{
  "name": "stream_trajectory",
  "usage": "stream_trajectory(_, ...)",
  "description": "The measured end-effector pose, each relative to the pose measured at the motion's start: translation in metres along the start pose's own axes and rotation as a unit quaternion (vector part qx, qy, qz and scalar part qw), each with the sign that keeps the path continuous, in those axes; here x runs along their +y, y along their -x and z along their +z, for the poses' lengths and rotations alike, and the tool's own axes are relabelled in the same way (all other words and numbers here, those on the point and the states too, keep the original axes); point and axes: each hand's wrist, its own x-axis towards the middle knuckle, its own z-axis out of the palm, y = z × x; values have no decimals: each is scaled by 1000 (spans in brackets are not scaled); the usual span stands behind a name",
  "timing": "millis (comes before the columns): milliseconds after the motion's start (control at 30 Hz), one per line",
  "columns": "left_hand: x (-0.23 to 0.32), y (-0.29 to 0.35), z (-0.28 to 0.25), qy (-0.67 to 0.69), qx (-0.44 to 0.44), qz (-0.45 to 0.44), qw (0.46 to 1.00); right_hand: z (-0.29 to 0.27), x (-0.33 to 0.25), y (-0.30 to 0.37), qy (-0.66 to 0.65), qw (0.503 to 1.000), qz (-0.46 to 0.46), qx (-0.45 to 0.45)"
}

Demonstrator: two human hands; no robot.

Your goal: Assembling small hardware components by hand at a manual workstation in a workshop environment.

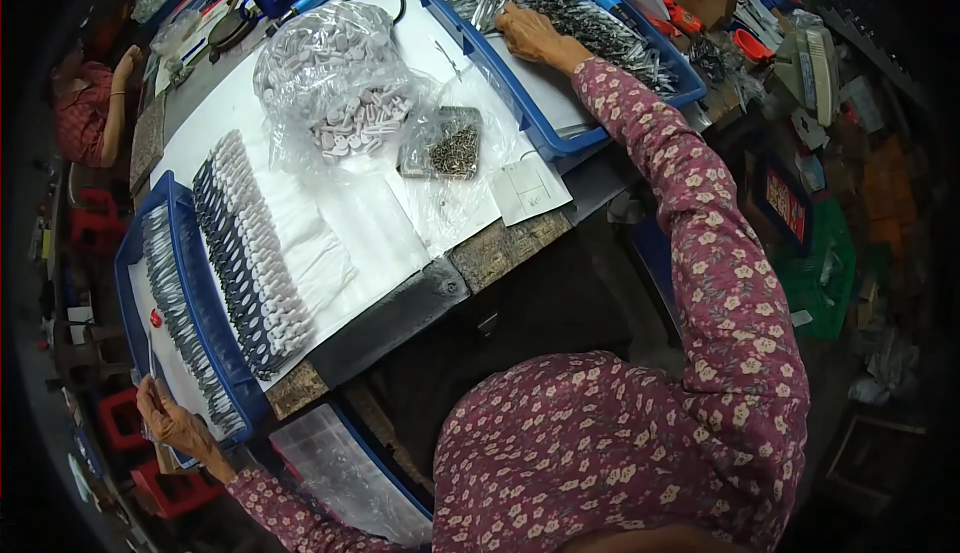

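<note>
From where I stand, the maroon floral-sleeved right arm is stretched far forward, the bare right hand bent at the fingers; the matching-sleeved left arm extends sideways, the bare left hand half curled.

Off left I see red stools and a co-worker in red; a green crate sits away right.

I log remotely: one long-sleeved top, plum-maroon, cream floral print with greyish sprigs; sleeves wrist-length, same print; left hand, right hand, bare.
</note>
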Motion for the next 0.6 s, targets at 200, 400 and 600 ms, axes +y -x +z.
stream_trajectory(200, 85, 6, -19, 84, -18, -53, 995, -28, -12, 0, -31, 995, -13, -96)
stream_trajectory(400, 156, 12, -21, 167, -75, 63, 981, -38, -30, 0, -32, 988, -48, -141)
stream_trajectory(600, 184, 31, -23, 276, -96, -1, 956, -56, -35, 22, -42, 970, 38, -235)
